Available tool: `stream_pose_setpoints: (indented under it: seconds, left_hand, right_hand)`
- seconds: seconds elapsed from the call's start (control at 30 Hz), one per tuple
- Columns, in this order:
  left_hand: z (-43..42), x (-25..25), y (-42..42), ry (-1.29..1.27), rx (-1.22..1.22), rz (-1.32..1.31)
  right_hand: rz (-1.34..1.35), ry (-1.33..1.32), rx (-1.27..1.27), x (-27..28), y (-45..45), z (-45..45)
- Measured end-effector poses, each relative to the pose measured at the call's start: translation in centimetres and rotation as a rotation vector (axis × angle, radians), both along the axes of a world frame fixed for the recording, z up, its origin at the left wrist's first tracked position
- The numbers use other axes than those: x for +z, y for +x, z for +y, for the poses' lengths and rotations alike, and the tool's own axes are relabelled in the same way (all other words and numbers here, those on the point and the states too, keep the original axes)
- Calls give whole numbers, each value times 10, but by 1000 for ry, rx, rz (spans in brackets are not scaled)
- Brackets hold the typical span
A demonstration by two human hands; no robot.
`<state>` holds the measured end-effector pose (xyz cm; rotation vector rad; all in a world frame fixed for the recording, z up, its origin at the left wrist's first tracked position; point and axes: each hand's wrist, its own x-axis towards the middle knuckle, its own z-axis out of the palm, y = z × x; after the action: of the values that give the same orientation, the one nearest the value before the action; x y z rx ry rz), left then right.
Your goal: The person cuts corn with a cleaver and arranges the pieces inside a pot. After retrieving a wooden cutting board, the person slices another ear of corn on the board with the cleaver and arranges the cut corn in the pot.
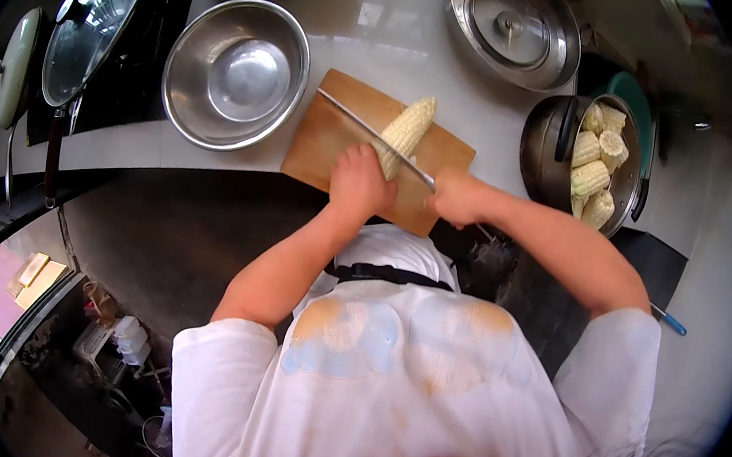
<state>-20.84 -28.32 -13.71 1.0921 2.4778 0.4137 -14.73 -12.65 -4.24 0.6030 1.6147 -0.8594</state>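
A pale ear of corn (pixel 412 126) lies slanted across a wooden cutting board (pixel 316 147). My left hand (pixel 360 179) is closed around its near end, pressing it on the board. In my right hand (pixel 458 197) is the handle of a knife (pixel 359 121), fingers wrapped round it. The blade crosses over the corn just beyond my left fingers and points to the far left; whether it has cut in I cannot tell. To the right, a dark pot (pixel 546 149) holds several cut pieces of corn (pixel 591 178).
A steel bowl (pixel 186 76) stands left of the board. Farther left are a glass-lidded pan (pixel 107 14) and another lidded pan (pixel 17 67) on the stove. A lidded steel pot (pixel 468 25) sits at the back right. A blue-handled tool (pixel 673 324) lies at the right.
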Motion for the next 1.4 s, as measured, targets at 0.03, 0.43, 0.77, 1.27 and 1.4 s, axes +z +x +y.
stream_pose_setpoints:
  seconds: [0.03,0.43,0.77,1.27,1.4]
  left_hand:
    - [-2,3,1,31,16,-32]
    - [-7,-5,-16,233,-26,-102]
    - [-14,5,-21,114,-3,-240]
    - [-83,22,-67,71,162,-456]
    - [-99,22,-65,24,223,-598]
  right_hand:
    - [43,-7,-31,2,4,2]
    - [436,13,-332,-28,50,-11]
    - [317,-133,-440,-24,49,4]
    - [975,760,-232,-56,176,-7]
    - [947,836,-168,-80,148,-4]
